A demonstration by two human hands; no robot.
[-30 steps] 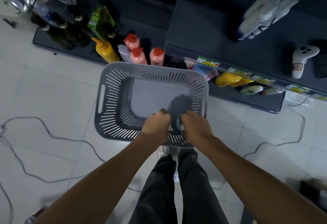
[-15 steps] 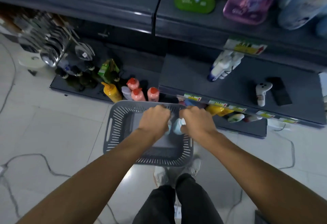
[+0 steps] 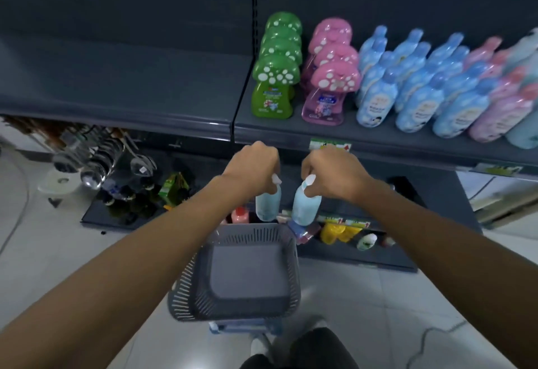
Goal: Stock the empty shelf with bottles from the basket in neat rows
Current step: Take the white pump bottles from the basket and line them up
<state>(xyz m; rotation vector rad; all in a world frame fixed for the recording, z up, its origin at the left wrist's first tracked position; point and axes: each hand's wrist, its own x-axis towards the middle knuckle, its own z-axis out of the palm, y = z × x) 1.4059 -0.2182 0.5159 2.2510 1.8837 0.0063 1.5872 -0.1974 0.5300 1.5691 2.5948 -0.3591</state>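
Note:
My left hand (image 3: 252, 164) grips the top of a pale blue bottle (image 3: 268, 204) that hangs below it. My right hand (image 3: 332, 172) holds a second pale blue bottle (image 3: 305, 205) the same way, close beside the first. Both hang in the air above the grey slotted basket (image 3: 186, 287), which stands on the floor and shows a bare bottom. Above and left of my hands lies the bare dark shelf (image 3: 122, 86). Both hands are just below the shelf's front edge.
The shelf section to the right holds rows of green mushroom-cap bottles (image 3: 273, 86), pink ones (image 3: 329, 89) and blue and pink bottles (image 3: 422, 89). Lower shelves carry sauce bottles (image 3: 240, 214), yellow packs (image 3: 337, 231), dark bottles (image 3: 128, 202) and hanging metal ladles (image 3: 93, 159). A cable (image 3: 431, 336) lies on the floor tiles.
Both hands have lifted the two blue bottles out of the basket and up toward the upper shelves. The view has tilted up, so the stocked upper shelf now shows.

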